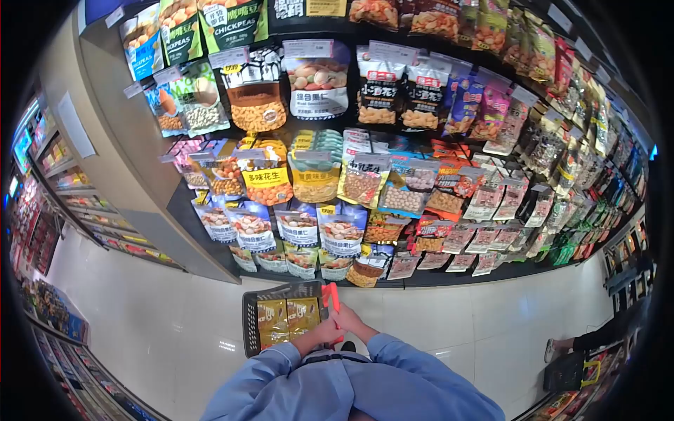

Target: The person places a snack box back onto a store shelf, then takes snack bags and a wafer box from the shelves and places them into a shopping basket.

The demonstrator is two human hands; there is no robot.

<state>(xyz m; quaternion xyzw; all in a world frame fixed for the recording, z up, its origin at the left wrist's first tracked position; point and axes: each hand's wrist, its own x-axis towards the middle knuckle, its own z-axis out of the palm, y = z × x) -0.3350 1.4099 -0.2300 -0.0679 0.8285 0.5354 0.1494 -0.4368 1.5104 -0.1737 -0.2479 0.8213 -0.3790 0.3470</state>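
Observation:
A dark shopping basket (247,319) with a red handle (332,296) hangs low in front of my body, a little left of the middle. Inside it lie two gold snack packets (272,321) side by side. My left hand (325,332) is closed around the handle's lower part. Right beside it, touching, my right hand (350,322) also closes on the handle, its fingers partly hidden. Both blue sleeves reach in from below.
Ahead, a tall shelf display is hung with bagged nuts and snacks, including a mixed-nut bag (317,78) and peanut bags (265,173). A pale tiled floor (449,316) lies below. At right, another person's shoe (553,349) and a black basket (564,372) show.

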